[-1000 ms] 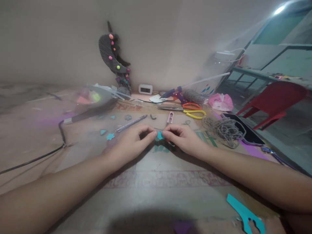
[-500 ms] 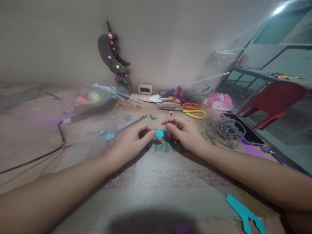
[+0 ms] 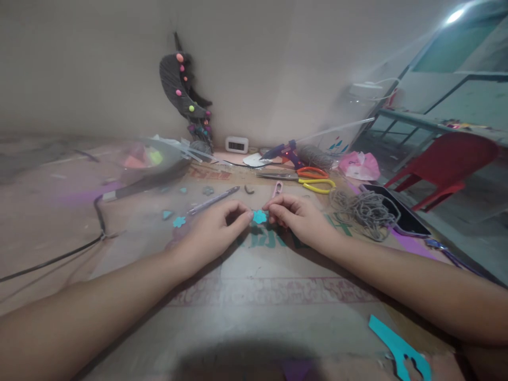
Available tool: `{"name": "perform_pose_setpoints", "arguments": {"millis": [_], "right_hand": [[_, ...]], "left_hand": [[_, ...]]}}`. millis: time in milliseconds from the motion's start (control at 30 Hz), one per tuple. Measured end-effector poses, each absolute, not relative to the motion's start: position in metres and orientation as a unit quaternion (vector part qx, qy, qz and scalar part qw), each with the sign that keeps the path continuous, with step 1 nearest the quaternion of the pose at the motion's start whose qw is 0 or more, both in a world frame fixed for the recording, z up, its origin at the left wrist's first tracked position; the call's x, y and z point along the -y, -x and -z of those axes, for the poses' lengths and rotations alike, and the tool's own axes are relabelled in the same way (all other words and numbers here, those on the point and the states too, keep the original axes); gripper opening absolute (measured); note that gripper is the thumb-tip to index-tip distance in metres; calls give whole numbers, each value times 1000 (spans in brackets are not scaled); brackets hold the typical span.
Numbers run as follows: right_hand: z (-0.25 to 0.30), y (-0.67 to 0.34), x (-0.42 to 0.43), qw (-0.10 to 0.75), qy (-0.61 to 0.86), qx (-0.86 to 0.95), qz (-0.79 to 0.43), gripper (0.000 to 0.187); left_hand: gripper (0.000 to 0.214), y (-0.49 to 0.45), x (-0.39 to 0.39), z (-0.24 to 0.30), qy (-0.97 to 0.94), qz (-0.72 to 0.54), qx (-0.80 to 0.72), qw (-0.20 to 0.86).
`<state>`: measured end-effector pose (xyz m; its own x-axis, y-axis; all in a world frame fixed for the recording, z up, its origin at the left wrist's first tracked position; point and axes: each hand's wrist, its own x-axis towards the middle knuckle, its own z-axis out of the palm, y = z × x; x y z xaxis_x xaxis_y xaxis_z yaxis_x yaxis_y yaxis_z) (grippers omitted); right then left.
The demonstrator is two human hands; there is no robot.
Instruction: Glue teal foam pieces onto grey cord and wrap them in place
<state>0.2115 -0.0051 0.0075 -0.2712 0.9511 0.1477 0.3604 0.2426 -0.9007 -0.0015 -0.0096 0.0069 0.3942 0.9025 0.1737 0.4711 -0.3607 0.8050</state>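
A small turquoise flower cutout (image 3: 260, 216) sits between my two hands, above the cardboard (image 3: 254, 264). The thumb and index fingertip of my left hand (image 3: 222, 225) pinch its left edge. My right hand (image 3: 297, 217) is closed too, its thumb and fingertips meeting at the flower's right edge. Another turquoise flower cutout (image 3: 180, 221) lies left of my left hand, beside a small turquoise scrap (image 3: 166, 215). Past my left hand is a pen (image 3: 214, 200). A pink cutter (image 3: 277, 188) lies just beyond my right fingertips.
Scissors (image 3: 313, 173), yellow-handled pliers (image 3: 317, 185) and a purple glue gun (image 3: 288, 152) lie at the back. Tangled grey yarn (image 3: 365, 211) and a dark tray (image 3: 397, 209) are at right. A cut turquoise sheet (image 3: 397, 346) lies front right; a black cable (image 3: 55, 259) crosses the left.
My right hand has moved slightly left to the flower, its raised fingers closing toward the thumb at the edge. My left hand keeps its pinch in the same place.
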Motion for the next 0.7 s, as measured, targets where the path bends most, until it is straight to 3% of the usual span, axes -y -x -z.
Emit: {"name": "perform_pose_setpoints", "arguments": {"millis": [267,700], "right_hand": [[-6,-212,5,390,483,686,-378,24],[-10,-205,10,320,476,738,-354,21]], "left_hand": [[28,1,10,-9,-765,-315,-454,331],[26,1,11,-9,-781,-304,-438,326]]}}
